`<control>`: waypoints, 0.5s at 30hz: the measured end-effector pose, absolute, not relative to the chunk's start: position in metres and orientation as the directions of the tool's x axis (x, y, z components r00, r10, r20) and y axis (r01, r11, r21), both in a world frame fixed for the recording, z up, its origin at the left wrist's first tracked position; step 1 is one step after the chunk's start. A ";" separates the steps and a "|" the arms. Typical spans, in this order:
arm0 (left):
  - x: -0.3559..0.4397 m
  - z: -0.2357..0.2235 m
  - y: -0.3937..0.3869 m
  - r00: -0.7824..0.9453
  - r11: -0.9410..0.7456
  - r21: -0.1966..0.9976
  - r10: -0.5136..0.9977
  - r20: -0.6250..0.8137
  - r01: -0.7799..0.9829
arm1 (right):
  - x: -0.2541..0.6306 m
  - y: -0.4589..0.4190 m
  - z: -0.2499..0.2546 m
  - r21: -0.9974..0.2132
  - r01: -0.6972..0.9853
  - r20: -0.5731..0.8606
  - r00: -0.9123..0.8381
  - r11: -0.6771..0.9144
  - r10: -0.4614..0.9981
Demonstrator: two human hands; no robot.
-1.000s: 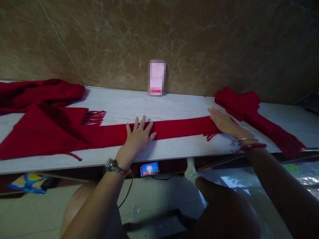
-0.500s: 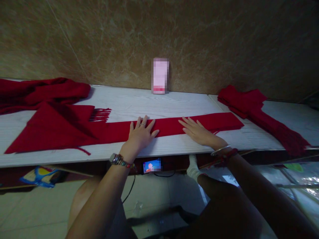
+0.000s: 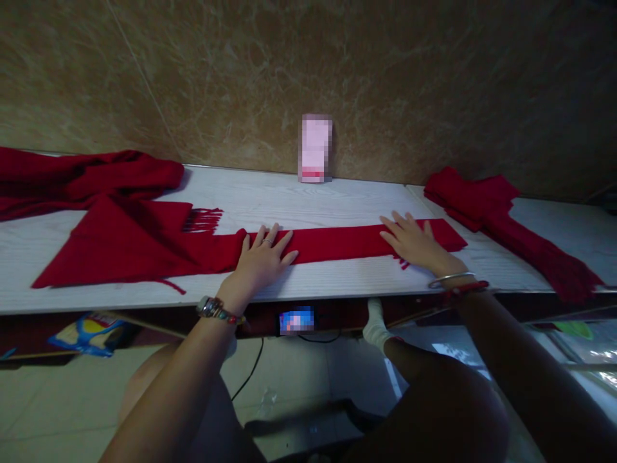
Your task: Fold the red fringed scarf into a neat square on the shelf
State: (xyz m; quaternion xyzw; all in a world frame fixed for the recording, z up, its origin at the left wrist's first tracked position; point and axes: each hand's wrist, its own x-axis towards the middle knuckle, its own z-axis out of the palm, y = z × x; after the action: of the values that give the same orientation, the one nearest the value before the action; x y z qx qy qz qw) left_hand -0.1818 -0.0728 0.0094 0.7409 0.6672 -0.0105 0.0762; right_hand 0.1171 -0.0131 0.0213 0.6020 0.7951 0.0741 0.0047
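A red fringed scarf (image 3: 337, 244) lies in a long folded strip across the white wood-grain table (image 3: 308, 280). Toward the left it widens into a slanted fold, with fringe showing at the back and a strand at the front edge. My left hand (image 3: 263, 260) rests flat on the strip with fingers spread; the cloth is bunched a little beside it. Near the strip's right end, my right hand (image 3: 414, 244) lies open on the cloth, fingers apart. A bit of fringe pokes out below the strip near the right hand.
More red cloth (image 3: 96, 177) lies at the back left, and another red scarf (image 3: 496, 212) at the right hangs toward the front edge. A pink box (image 3: 315, 148), blurred, stands against the marbled wall (image 3: 385, 83). Below the table edge are a lit phone (image 3: 297, 320) and a blue-and-yellow packet (image 3: 89, 334).
My right hand has slid right along the strip toward its end. My left hand has shifted slightly left, and the cloth beside it has bunched up.
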 end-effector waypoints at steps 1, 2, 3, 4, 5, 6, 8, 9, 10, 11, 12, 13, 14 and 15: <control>-0.184 0.009 -0.074 0.123 -0.114 0.096 0.987 -0.102 0.989 | 0.132 -0.011 0.021 0.119 0.977 0.097 -0.189 0.177 0.977; -0.186 0.010 -0.076 0.159 -0.151 0.092 0.984 -0.079 0.984 | 0.146 -0.009 0.020 0.105 0.989 0.085 -0.116 0.107 0.990; -0.189 0.013 -0.078 0.219 -0.214 0.086 0.974 -0.051 0.973 | 0.158 -0.007 0.017 0.088 0.994 0.051 -0.065 0.060 0.997; -0.194 0.016 -0.080 0.288 -0.286 0.080 0.957 -0.019 0.955 | 0.168 -0.006 0.014 0.070 0.997 0.033 -0.039 0.037 0.999; -0.199 0.020 -0.083 0.343 -0.344 0.072 0.939 0.023 0.936 | 0.177 -0.004 0.010 0.058 0.998 0.029 -0.030 0.029 0.999; -0.206 0.024 -0.086 0.371 -0.375 0.066 0.926 0.071 0.924 | 0.183 -0.004 0.007 0.049 0.998 0.031 -0.030 0.028 0.999; -0.225 0.031 -0.090 0.250 -0.267 0.071 0.950 0.187 0.961 | 0.191 -0.002 0.002 0.043 0.999 0.045 -0.030 0.028 0.999; -0.235 0.033 -0.092 0.116 -0.139 0.092 0.967 0.226 0.986 | 0.194 -0.002 0.001 0.043 0.999 0.043 -0.024 0.022 0.999; -0.246 0.033 -0.093 -0.031 0.004 0.120 0.975 0.221 0.993 | 0.195 -0.002 0.001 0.044 0.999 0.033 -0.017 0.015 0.999; -0.257 0.032 -0.094 -0.182 0.161 0.142 0.971 0.152 0.977 | 0.196 -0.002 0.002 0.047 0.999 0.020 -0.013 0.012 1.000; -0.267 0.029 -0.094 -0.304 0.292 0.149 0.950 0.068 0.945 | 0.197 -0.002 0.003 0.050 0.999 0.006 -0.014 0.013 1.000; -0.275 0.025 -0.093 -0.324 0.318 0.123 0.946 0.025 0.940 | 0.197 -0.002 0.004 0.053 0.998 -0.005 -0.017 0.017 1.000; -0.283 0.021 -0.093 -0.332 0.330 0.100 0.943 0.011 0.939 | 0.196 -0.002 0.004 0.057 0.998 -0.014 -0.022 0.023 1.000; -0.289 0.017 -0.093 -0.324 0.324 0.078 0.946 -0.006 0.943 | 0.196 -0.001 0.005 0.059 0.998 -0.020 -0.027 0.028 0.999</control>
State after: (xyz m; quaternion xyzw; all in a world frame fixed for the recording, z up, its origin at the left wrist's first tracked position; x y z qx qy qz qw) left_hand -0.2894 -0.0927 0.0174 0.5808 0.8131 0.0299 0.0248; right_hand 0.1958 -0.0013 0.0045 0.6969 0.7165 0.0141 0.0278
